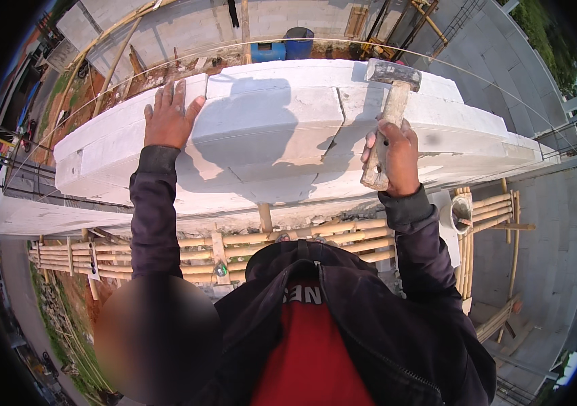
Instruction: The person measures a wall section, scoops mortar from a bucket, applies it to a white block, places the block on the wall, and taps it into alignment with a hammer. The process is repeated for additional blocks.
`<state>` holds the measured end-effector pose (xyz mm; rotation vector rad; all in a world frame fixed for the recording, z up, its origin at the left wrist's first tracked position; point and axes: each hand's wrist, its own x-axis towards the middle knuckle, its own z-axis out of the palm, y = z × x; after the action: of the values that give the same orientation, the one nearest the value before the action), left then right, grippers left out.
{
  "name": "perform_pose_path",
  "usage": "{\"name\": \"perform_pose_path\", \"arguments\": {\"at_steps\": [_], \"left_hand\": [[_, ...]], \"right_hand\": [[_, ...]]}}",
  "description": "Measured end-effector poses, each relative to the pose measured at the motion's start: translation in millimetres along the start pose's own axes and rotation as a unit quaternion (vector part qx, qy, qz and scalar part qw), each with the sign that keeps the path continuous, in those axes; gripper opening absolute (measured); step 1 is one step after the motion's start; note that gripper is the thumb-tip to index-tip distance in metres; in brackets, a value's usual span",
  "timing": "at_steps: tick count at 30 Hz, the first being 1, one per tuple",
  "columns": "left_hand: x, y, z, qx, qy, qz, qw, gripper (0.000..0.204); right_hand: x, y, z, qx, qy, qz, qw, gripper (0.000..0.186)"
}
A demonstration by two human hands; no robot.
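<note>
A wall of white lightweight blocks [241, 132] runs across the view in front of me, with my shadow falling on it. My left hand [170, 118] lies flat on the wall's upper left part, fingers spread. In my right hand [398, 155] is a hammer [394, 101], gripped round its worn, pale handle. The hammer's dark, dusty head is uppermost, over the top edge of the wall on the right. From this view I cannot tell whether the head touches the block. A joint between two blocks shows left of the hammer.
A bamboo pole platform [241, 240] lies below the wall on my side. At the right stands a whitish bucket [462, 211] on the poles. A thin string [336, 42] stretches past the wall's far side. Blue drums [299, 44] stand on the ground beyond.
</note>
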<state>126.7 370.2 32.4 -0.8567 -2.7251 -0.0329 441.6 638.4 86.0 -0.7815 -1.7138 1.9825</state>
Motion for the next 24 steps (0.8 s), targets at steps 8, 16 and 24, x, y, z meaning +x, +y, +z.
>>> {"name": "perform_pose_path", "arguments": {"at_steps": [8, 16, 24], "left_hand": [[-31, 17, -35, -0.056, 0.019, -0.035, 0.998, 0.078], [-35, 300, 13, -0.277, 0.210, 0.288, 0.892, 0.098], [-30, 293, 9, -0.189, 0.178, 0.256, 0.931, 0.093]], "right_hand": [[-12, 2, 5, 0.085, -0.028, 0.040, 0.995, 0.030], [30, 52, -133, 0.190, -0.087, 0.084, 0.974, 0.027], [74, 80, -180, 0.609, -0.323, 0.531, 0.492, 0.024]]}}
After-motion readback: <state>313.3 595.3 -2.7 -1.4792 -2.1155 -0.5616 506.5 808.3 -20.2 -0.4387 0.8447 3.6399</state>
